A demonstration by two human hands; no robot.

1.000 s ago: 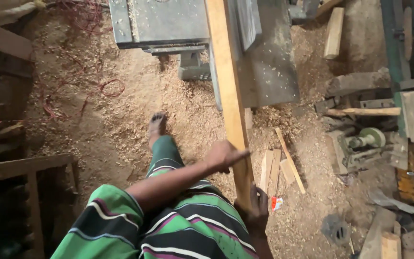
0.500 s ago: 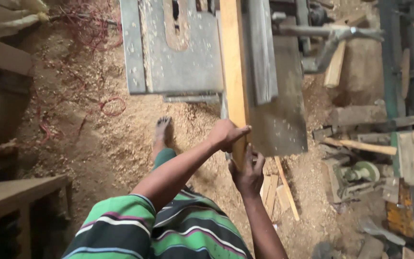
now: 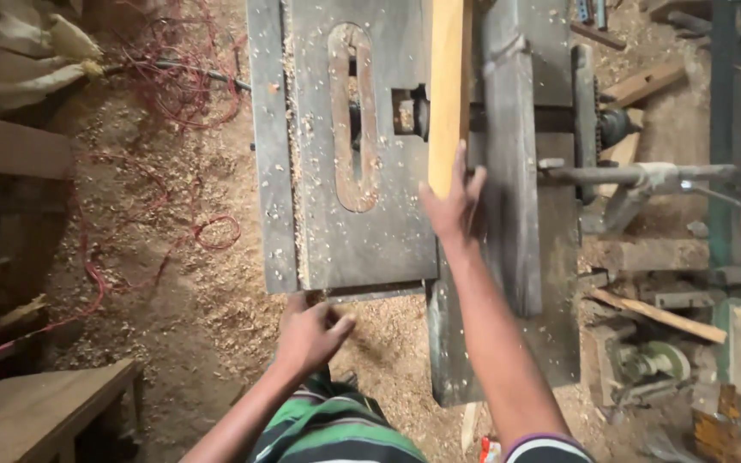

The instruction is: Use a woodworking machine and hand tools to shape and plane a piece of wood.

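A: Right hand (image 3: 454, 204) first?

B: Centre of the frame, fingers spread, pressed against the near end of the pale wooden plank (image 3: 448, 90). Grip released, flat on the end grain rather than wrapped around it.

A: And the plank itself?

B: Lying lengthwise on the grey metal worktop (image 3: 362, 249) of the woodworking machine, running from the hand up out of the top edge of the frame. Just left of a long upright grey fence (image 3: 510, 171), apparently touching it along the side.

A: Left hand (image 3: 309, 333)?

B: Lower centre, below the worktop's near edge, fingers loosely curled, holding nothing. Touching the edge or just short of it, hard to say.

A: Anything else on the worktop?

B: An oval slot (image 3: 352, 120) left of the plank, with sawdust scattered across the plate.

A: Surroundings?

B: Sawdust-covered floor (image 3: 190, 317) at lower left, red wire (image 3: 207, 227) looped across it. Wood offcuts and machine parts at the right. Green striped clothing (image 3: 336, 429) at the bottom edge.
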